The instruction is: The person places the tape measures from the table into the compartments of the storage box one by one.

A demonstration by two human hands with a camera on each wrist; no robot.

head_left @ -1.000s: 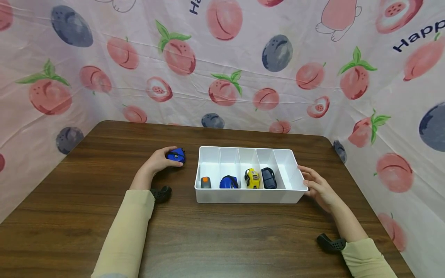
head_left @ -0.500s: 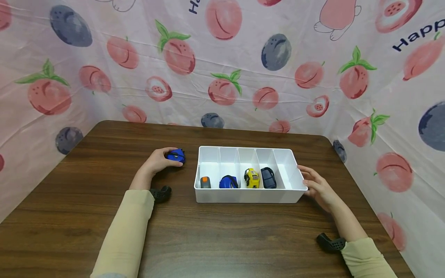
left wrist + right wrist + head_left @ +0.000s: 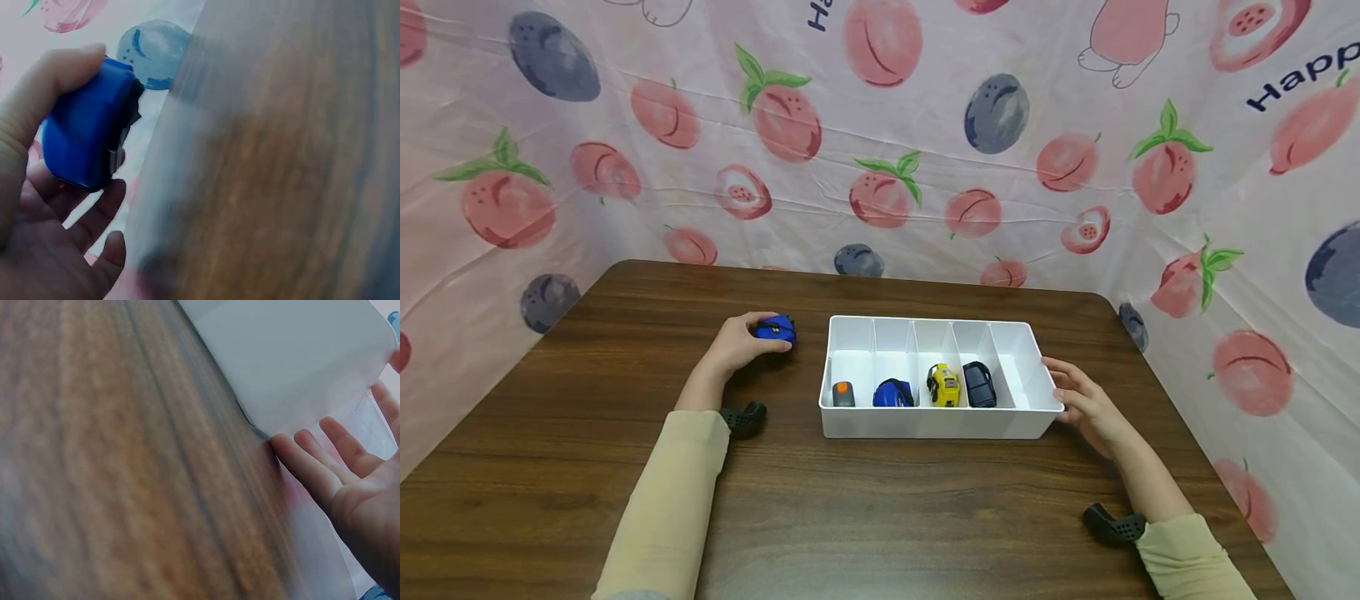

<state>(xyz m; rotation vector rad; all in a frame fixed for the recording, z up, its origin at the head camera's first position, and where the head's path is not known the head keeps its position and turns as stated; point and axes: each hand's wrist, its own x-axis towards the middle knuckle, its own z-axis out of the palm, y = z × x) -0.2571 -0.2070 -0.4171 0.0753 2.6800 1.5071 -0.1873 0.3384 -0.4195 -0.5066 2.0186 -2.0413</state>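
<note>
My left hand (image 3: 739, 342) grips a blue tape measure (image 3: 777, 328) left of the white divided box (image 3: 917, 423). In the left wrist view, the thumb is on one end of the blue tape measure (image 3: 87, 125) and fingers support the other; its dark edge and a small metal tab show. My right hand (image 3: 1088, 407) touches the outside of the box's right end, fingers fairly straight, as the right wrist view also shows against the white wall (image 3: 300, 356). From the left, the compartments hold a grey-and-orange item (image 3: 843, 394), another blue tape measure (image 3: 893, 393), a yellow one (image 3: 944, 386) and a dark one (image 3: 980, 385).
The box stands on a brown wooden table (image 3: 880, 517), near its middle. A fruit-printed cloth (image 3: 925, 108) hangs behind the table and along both sides. Each wrist wears a black strap-like mount, such as the left mount (image 3: 745, 420).
My left hand has shifted slightly left and away from me with the blue tape measure, which is tilted a little more. The right hand and the box have stayed put.
</note>
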